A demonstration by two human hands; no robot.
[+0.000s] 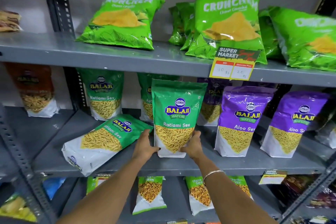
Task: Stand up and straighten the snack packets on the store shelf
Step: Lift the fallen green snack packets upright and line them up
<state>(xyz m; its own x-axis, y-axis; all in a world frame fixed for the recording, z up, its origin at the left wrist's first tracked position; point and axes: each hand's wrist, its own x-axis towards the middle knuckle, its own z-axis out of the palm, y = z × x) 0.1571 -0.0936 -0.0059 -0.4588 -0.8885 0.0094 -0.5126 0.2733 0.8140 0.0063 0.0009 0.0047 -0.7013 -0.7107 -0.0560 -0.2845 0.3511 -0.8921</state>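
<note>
Both hands, left hand (145,144) and right hand (191,144), have fingers clamped on the lower sides of the upright Ratlami Sev packet (175,116) at frame centre, on the middle shelf (236,166). Better to square its base first, then raise the fallen packet (101,142) lying lower left.

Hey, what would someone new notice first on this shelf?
Both hands, left hand and right hand, grip an upright green Ratlami Sev packet at the middle shelf's front. Left of it, another Ratlami Sev packet lies toppled. A yellow price tag hangs above.
</note>
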